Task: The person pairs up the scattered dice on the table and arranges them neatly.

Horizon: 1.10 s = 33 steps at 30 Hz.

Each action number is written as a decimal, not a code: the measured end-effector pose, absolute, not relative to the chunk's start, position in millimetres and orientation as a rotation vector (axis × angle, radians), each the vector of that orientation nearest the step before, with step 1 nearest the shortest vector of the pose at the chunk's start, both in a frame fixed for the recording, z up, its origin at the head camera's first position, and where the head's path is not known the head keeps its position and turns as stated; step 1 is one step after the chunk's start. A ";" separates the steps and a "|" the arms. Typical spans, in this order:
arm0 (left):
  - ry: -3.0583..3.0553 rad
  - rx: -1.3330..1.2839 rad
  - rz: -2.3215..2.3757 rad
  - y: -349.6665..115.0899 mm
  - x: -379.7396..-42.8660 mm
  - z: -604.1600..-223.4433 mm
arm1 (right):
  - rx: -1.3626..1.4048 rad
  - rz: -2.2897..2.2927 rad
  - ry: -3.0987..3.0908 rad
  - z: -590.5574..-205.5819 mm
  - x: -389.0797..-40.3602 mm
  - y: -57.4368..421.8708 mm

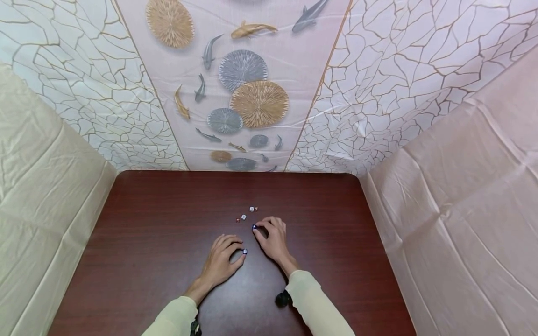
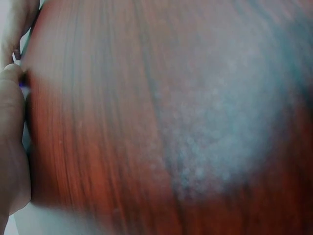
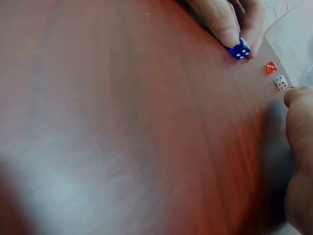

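Note:
In the head view, my left hand [image 1: 222, 260] pinches a blue die [image 1: 245, 251] between thumb and fingers, low over the table. Farther forward and to the right, my right hand [image 1: 274, 237] pinches another blue die [image 1: 254, 227]. The right wrist view shows the left hand's blue die [image 3: 240, 49] with white pips, while the right hand's fingertips hide what they hold. Just ahead of the right hand lie a white die [image 1: 244, 217] beside a red die [image 1: 237, 220], and another white die [image 1: 251, 209] next to a second red die [image 1: 256, 209].
A dark red-brown wooden table [image 1: 159, 210] lies under both hands. Patterned cloth [image 1: 239, 107] hangs behind it, and beige cloth walls [image 1: 454, 205] stand at both sides. A small black object [image 1: 283, 299] sits by the right sleeve.

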State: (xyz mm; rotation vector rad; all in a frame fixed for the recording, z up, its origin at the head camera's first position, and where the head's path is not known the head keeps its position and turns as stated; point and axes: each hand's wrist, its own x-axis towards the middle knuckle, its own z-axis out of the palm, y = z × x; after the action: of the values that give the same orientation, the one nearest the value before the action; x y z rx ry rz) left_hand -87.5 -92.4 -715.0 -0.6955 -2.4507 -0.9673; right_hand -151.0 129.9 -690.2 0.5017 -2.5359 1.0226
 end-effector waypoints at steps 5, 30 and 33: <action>-2.459 -0.681 -0.959 -92.8 -86.1 -715.2 | 0.550 1.011 -2.559 -687.4 -133.0 135.9; -2.475 -0.671 -0.981 -91.5 -85.3 -714.2 | 0.779 0.982 -2.532 -688.3 -98.1 137.3; -2.480 -0.669 -0.974 -91.9 -85.1 -713.9 | 0.779 0.966 -2.536 -689.6 -97.9 137.2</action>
State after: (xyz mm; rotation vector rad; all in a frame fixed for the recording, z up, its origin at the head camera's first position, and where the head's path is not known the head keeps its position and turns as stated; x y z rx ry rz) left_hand -85.1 -91.9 -713.9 -0.6686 -2.4796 -0.9739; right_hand -97.9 137.2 -689.6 0.7789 -2.5364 0.9658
